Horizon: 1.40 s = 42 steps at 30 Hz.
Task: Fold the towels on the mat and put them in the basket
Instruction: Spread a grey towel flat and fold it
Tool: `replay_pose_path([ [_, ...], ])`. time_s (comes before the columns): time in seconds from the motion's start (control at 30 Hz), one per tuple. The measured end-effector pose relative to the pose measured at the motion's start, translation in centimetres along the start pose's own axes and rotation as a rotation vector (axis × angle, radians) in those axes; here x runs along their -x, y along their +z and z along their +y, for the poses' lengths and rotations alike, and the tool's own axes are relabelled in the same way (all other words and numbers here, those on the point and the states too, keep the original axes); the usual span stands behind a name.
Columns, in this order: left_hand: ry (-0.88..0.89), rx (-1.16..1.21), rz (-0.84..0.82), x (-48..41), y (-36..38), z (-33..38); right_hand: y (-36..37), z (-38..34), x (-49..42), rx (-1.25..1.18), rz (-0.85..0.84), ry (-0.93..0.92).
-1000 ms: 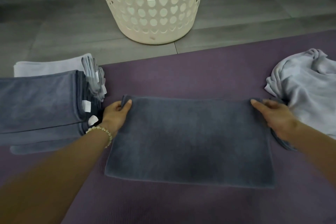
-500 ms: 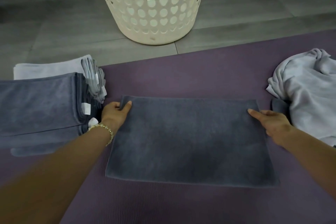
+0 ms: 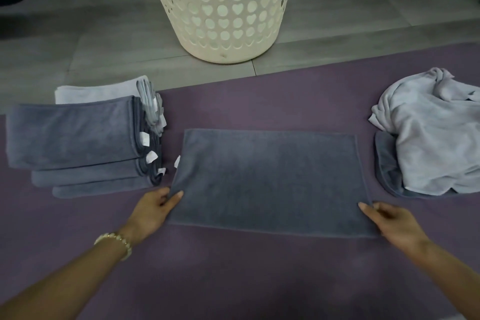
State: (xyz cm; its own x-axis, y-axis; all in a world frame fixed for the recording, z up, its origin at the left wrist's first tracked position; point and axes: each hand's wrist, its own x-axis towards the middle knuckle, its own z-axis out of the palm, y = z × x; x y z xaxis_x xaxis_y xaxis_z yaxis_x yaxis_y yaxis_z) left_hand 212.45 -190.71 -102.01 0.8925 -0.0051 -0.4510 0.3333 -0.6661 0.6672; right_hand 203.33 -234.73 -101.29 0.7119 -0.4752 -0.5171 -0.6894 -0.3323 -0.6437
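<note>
The dark grey towel (image 3: 270, 179) lies flat in the middle of the purple mat (image 3: 259, 106), folded into a long rectangle. Its long axis runs left to right across the person, with the short ends facing the piles on either side. The cloth is smooth and matte, its edges are fairly straight, and a small white tag (image 3: 177, 161) pokes out at its left end.

The left hand (image 3: 153, 212) pinches the left edge close to the near corner, thumb on top and fingers curled at the hem. A gold bracelet (image 3: 117, 239) sits on that wrist. The right hand (image 3: 392, 223) is at the near right corner with one fingertip lying on the cloth. It is blurred, and I cannot tell whether it grips the edge or only rests there.

Just left of the towel is a stack of folded towels (image 3: 72, 135), dark grey on top of pale ones, with white tags showing at their ends. On the right of the mat is a rumpled pale towel (image 3: 436, 138), heaped over another dark one (image 3: 387, 169). Beyond the mat, a cream basket (image 3: 223, 8) with heart-shaped holes stands upright on the grey tiled floor (image 3: 78, 47).
</note>
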Motion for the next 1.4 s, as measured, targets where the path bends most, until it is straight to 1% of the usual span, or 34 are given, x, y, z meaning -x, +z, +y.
replay_pose_path([
  [0.13, 0.006, 0.059, 0.074, 0.6, 0.1, 1.0, -0.4, 0.2, 0.4, -0.040, 0.093, -0.072],
  [0.27, 0.005, 0.120, 0.014, 2.6, 0.8, 0.2, -0.8, 1.8, 1.1, 0.001, 0.091, -0.095],
  [0.33, -0.020, 0.108, -0.008, 3.4, 1.6, -0.7, -0.5, 2.6, 1.1, 0.037, 0.100, -0.084],
  [0.4, -0.068, 0.103, 0.007, 3.6, 2.2, -1.7, -0.2, 2.8, 1.1, 0.062, 0.118, -0.083],
  [0.5, -0.089, 0.047, 0.057, 3.5, 2.4, -1.7, 0.4, 2.1, 1.5, 0.105, 0.156, -0.097],
  [0.53, -0.084, 0.006, 0.103, 3.5, 2.4, -1.4, 0.6, 1.8, 1.7, 0.126, 0.197, -0.109],
  [0.57, -0.062, -0.030, 0.173, 3.5, 2.4, -1.0, 0.9, 1.3, 1.7, 0.152, 0.260, -0.138],
  [0.6, -0.012, -0.069, 0.256, 3.4, 2.5, -0.4, 1.3, 0.8, 1.7, 0.190, 0.327, -0.208],
  [0.63, 0.074, -0.110, 0.331, 3.2, 2.7, 0.2, 1.9, 0.4, 1.6, 0.238, 0.377, -0.318],
  [0.67, 0.178, -0.154, 0.372, 2.9, 3.2, 0.8, 2.8, -0.3, 1.3, 0.289, 0.382, -0.432],
  [0.7, 0.278, -0.200, 0.356, 2.3, 3.9, 1.5, 4.0, -1.1, 1.0, 0.329, 0.349, -0.521],
  [0.77, 0.429, -0.352, 0.250, 0.9, 5.8, 2.9, 7.2, -3.2, 0.3, 0.399, 0.233, -0.630],
  [0.83, 0.511, -0.522, 0.171, -0.5, 8.2, 4.3, 10.8, -5.5, -0.1, 0.518, 0.121, -0.717],
  [0.9, 0.526, -0.658, 0.129, -1.8, 10.0, 5.9, 13.6, -7.3, -0.5, 0.631, 0.019, -0.753],
  [1.03, 0.433, -0.847, 0.067, -5.2, 11.5, 7.2, 15.3, -7.9, -2.8, 0.813, -0.048, -0.723],
  [1.13, 0.349, -0.821, 0.086, -6.6, 11.2, 7.0, 13.3, -7.3, -5.0, 0.821, -0.018, -0.682],
  [1.27, 0.232, -0.781, 0.111, -6.9, 9.9, 6.8, 8.3, -5.4, -7.0, 0.846, 0.072, -0.493],
  [1.33, 0.154, -0.776, 0.138, -6.9, 8.8, 5.9, 6.0, -4.5, -7.8, 0.881, 0.081, -0.398],
  [1.4, 0.065, -0.763, 0.168, -6.5, 7.5, 4.8, 4.8, -4.5, -7.9, 0.858, 0.093, -0.291],
])
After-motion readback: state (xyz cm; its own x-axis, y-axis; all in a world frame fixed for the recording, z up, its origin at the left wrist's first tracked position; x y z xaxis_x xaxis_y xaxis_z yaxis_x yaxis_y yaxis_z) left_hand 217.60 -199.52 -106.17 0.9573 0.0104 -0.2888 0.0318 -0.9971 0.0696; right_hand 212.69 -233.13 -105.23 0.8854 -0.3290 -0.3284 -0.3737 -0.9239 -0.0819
